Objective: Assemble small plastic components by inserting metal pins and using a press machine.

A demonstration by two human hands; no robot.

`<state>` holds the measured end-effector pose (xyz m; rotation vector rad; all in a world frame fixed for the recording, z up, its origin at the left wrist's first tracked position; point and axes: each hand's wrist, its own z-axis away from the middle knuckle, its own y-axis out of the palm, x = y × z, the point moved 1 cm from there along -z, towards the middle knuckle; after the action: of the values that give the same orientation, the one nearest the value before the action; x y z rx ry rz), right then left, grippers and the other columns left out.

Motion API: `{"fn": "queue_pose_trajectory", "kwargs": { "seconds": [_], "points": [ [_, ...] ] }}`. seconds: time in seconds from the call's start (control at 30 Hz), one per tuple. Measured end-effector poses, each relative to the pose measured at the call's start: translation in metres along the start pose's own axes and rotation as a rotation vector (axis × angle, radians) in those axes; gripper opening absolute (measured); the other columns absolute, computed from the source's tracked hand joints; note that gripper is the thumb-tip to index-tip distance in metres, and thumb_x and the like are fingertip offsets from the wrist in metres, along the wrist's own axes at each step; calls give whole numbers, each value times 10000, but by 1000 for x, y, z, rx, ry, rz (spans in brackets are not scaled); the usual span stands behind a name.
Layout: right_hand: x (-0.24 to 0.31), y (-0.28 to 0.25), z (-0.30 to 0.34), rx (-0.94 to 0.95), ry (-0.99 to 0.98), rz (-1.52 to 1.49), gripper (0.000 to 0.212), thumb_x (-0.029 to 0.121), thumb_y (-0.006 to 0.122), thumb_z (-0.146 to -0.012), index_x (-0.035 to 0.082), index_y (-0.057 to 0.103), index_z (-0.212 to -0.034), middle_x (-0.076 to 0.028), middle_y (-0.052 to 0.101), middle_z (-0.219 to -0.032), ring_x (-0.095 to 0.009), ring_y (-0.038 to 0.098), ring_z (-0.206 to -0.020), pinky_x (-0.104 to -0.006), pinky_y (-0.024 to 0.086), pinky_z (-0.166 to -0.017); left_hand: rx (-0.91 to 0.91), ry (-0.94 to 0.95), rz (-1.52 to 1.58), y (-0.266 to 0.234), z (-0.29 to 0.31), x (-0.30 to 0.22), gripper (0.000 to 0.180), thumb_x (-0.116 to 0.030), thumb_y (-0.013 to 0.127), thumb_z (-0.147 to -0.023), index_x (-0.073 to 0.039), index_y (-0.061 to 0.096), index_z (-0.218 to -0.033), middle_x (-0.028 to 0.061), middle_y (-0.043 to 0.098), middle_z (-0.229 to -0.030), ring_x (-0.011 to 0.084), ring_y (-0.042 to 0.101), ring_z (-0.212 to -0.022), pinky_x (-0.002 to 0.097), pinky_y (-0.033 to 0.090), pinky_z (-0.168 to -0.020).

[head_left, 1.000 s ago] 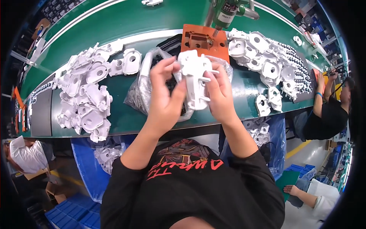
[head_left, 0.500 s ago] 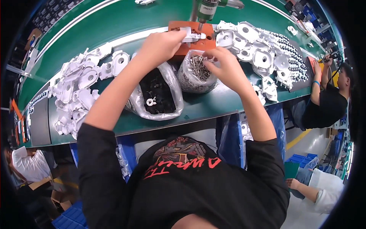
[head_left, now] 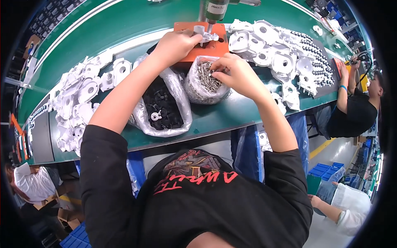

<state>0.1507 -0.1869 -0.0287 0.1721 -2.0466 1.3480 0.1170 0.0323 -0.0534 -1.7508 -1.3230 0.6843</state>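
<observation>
**White part held on the orange fixture**

We see the white plastic part point(head_left: 203, 34) on the orange fixture point(head_left: 188, 28), our left hand point(head_left: 175, 43) closed on it. Just nearer us than the fixture, our right hand point(head_left: 232, 72) pinches screws in the clear bag of screws point(head_left: 202, 84) on the green bench point(head_left: 231, 113).

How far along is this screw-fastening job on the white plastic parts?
Done: nothing can be confirmed as finished. In hand: the left hand steadies a white part on the orange fixture under the hanging screwdriver, while the right hand picks in the bag of screws. Left: white housings piled at left and at right.
</observation>
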Motion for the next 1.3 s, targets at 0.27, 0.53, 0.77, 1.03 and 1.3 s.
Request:
{"fn": "queue_pose_trajectory", "kwargs": {
  "seconds": [0.27, 0.53, 0.77, 1.03, 1.3],
  "points": [
    [2, -1, 0, 10, 26, -39, 128, 79, 656, -757, 1, 601, -842, -69, 591, -804, -175, 557, -736, -287, 455, -703, -24, 34, 83, 1, 4, 1, 118, -160, 575, -819, -65, 506, -826, 83, 583, -817, 291, 606, -695, 404, 480, -559],
    [5, -9, 0, 72, 95, -81, 140, 66, 646, -759, -11, 611, -871, -59, 607, -805, -146, 549, -718, -278, 456, -684, 85, 6, 127, -1, 6, 3, 118, -148, 490, -855, -58, 565, -872, 137, 605, -877, 328, 610, -819, 421, 495, -680],
    [9, -6, -1, 68, 58, 1, 156, 57, 652, -745, -11, 635, -885, -94, 596, -790, -174, 571, -722, -290, 465, -695, 49, -33, 186, -1, 9, 0, 157, -143, 491, -844, -34, 599, -874, 146, 611, -912, 335, 609, -860, 426, 494, -728],
    [15, -6, -2, 94, 2, 60, 141, 52, 648, -746, -9, 633, -872, -113, 583, -781, -215, 580, -725, -317, 466, -688, -80, -19, -96, -36, 26, -13, 238, -211, 580, -827, -77, 605, -1022, 137, 606, -1016, 298, 552, -1015, 422, 431, -858],
    [6, -6, -1, 78, 20, 37, 125, 52, 640, -764, -9, 604, -867, -121, 583, -786, -233, 559, -731, -323, 449, -677, 496, -333, 117, -120, 127, -66, 269, -149, 690, -703, -41, 549, -904, 116, 565, -887, 278, 537, -924, 407, 421, -807]
  ]
}}
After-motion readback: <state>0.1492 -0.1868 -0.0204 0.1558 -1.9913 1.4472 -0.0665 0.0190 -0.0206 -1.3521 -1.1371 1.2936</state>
